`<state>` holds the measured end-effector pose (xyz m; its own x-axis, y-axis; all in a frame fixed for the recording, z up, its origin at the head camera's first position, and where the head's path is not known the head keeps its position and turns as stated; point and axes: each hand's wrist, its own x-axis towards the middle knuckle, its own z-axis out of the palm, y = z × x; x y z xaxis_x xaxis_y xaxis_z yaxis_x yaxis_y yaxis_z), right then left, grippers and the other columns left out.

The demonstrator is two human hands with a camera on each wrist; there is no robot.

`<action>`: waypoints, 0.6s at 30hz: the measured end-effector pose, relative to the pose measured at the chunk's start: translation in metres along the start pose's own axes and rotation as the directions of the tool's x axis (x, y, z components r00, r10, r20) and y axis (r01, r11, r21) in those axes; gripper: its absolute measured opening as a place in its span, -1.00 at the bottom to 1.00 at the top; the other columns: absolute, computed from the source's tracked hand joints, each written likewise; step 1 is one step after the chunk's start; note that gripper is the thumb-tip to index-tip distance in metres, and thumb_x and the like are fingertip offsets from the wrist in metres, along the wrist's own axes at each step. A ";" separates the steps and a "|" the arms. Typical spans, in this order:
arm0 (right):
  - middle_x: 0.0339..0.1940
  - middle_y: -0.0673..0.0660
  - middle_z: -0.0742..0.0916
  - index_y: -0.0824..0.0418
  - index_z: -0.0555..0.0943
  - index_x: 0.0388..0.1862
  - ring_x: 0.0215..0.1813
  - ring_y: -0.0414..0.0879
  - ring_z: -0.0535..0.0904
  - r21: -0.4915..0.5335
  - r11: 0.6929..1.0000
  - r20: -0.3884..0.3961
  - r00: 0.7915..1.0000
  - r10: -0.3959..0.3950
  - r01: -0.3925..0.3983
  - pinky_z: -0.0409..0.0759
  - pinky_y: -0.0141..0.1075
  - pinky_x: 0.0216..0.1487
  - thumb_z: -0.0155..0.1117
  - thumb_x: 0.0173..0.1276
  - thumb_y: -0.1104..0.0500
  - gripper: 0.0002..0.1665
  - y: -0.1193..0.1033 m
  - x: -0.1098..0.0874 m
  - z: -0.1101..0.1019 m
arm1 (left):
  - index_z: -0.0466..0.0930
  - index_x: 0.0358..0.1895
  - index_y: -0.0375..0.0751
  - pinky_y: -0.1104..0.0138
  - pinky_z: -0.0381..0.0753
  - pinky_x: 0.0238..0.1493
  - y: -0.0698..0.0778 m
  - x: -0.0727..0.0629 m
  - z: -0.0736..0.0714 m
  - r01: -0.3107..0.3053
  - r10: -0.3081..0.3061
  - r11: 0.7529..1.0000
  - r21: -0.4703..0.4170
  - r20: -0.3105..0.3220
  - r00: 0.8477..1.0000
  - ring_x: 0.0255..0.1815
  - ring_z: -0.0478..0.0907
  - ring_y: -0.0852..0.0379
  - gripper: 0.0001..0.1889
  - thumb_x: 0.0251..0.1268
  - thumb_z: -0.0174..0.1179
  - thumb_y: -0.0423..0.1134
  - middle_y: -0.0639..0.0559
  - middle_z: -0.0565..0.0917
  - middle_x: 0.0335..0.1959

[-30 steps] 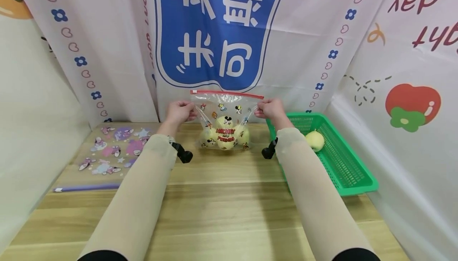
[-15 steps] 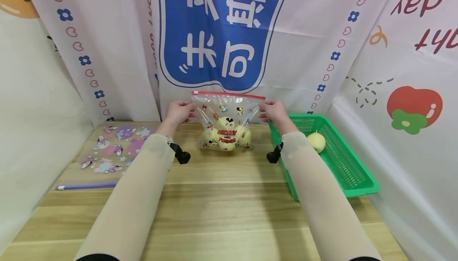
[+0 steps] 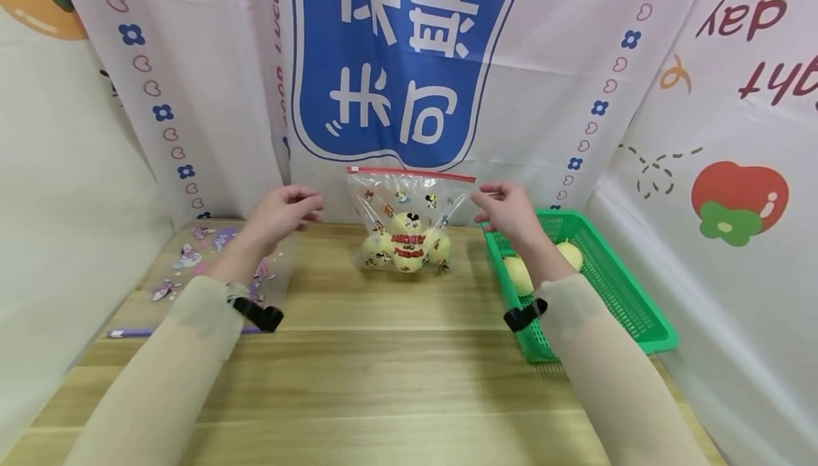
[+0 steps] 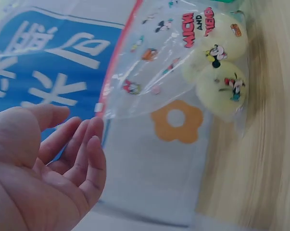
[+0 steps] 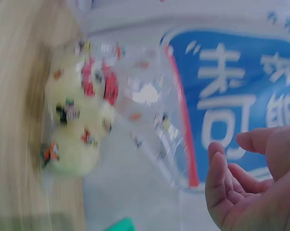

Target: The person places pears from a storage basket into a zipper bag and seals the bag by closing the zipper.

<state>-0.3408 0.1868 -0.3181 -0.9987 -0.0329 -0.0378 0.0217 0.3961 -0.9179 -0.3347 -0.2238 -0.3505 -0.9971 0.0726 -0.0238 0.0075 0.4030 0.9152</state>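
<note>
A clear zipper bag [image 3: 412,196] printed with cartoon characters stands upright at the back of the table, its red slider strip along the top. Several pale yellow-green apples [image 3: 407,256] fill its lower part. Off to the bag's left, my left hand [image 3: 281,214] hangs in the air with fingers loosely bent and nothing in them. My right hand [image 3: 508,214] is just past the bag's right edge, over the basket's near corner, also holding nothing. Both wrist views show relaxed fingers apart from the bag.
A green plastic basket [image 3: 613,274] on the right has apples [image 3: 519,275] inside, partly behind my right forearm. On the left lies a flat, purple-edged zipper bag [image 3: 192,256], partly covered by my left arm. A printed cloth [image 3: 537,61] hangs close behind the upright bag.
Both hands have let go of the bag's sides and drawn apart, the left hand moving farther left and the right slightly right. The bag stays standing. Another apple in the basket has come into sight.
</note>
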 end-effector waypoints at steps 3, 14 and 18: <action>0.36 0.30 0.68 0.28 0.47 0.57 -0.01 0.00 0.77 0.022 0.999 0.048 0.998 -0.047 0.046 0.79 -0.42 -0.23 0.31 0.68 -0.04 -0.34 0.002 -0.026 0.005 | 0.55 0.48 -0.24 0.39 0.81 0.09 -0.005 -0.021 -0.014 -0.008 0.004 0.996 0.084 0.047 0.999 0.15 0.73 0.03 -0.48 0.74 0.17 0.04 -0.17 0.72 0.27; 0.20 0.24 0.73 0.21 0.57 0.44 -0.09 0.01 0.79 0.097 0.993 0.142 0.987 -0.077 0.064 0.80 -0.38 -0.25 0.36 0.65 0.05 -0.50 0.029 -0.086 0.045 | 0.74 0.18 -0.30 0.21 0.83 -0.09 -0.071 -0.088 -0.046 -0.202 0.148 0.831 0.518 0.144 0.978 -0.06 0.76 0.01 -0.64 0.59 0.36 -0.09 -0.08 0.83 -0.07; 0.11 0.25 0.74 0.23 0.60 0.38 -0.17 -0.06 0.79 0.083 0.995 0.165 0.984 -0.064 0.051 0.79 -0.36 -0.28 0.35 0.65 0.05 -0.54 0.043 -0.094 0.057 | 0.72 0.15 -0.42 -0.04 0.87 -0.02 -0.102 -0.098 -0.054 -0.208 0.090 0.770 0.603 0.220 0.971 -0.03 0.77 -0.16 -0.54 0.38 0.52 -0.13 -0.22 0.82 -0.05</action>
<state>-0.2430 0.1546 -0.3768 -0.9768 -0.2094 -0.0437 -0.0255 0.3167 -0.9482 -0.2423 -0.3212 -0.4202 -0.9511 0.3076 -0.0293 0.2591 0.8454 0.4670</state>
